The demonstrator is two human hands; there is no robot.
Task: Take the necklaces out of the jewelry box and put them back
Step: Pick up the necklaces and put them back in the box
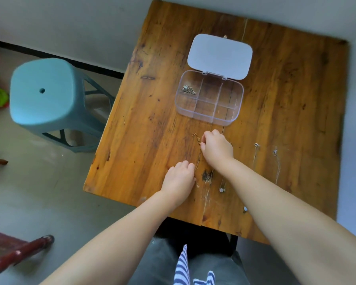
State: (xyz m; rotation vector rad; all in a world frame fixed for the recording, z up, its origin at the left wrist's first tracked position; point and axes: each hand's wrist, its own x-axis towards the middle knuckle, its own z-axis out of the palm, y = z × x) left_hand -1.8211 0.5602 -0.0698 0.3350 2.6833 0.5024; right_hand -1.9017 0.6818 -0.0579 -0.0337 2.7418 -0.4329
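Both hands are working the gold chain (198, 150) on the counter (144, 124): right hand (216, 149) fingers pinching it, left hand (180, 177) fingers' state unclear; gathering it for the box (209, 97) seems next.

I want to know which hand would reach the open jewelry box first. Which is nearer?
Right. The right hand lies just short of the jewelry box; the left hand rests farther back, toward the table's near edge.

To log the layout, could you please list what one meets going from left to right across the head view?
Stool → left hand → gold necklace → right hand → silver necklaces.
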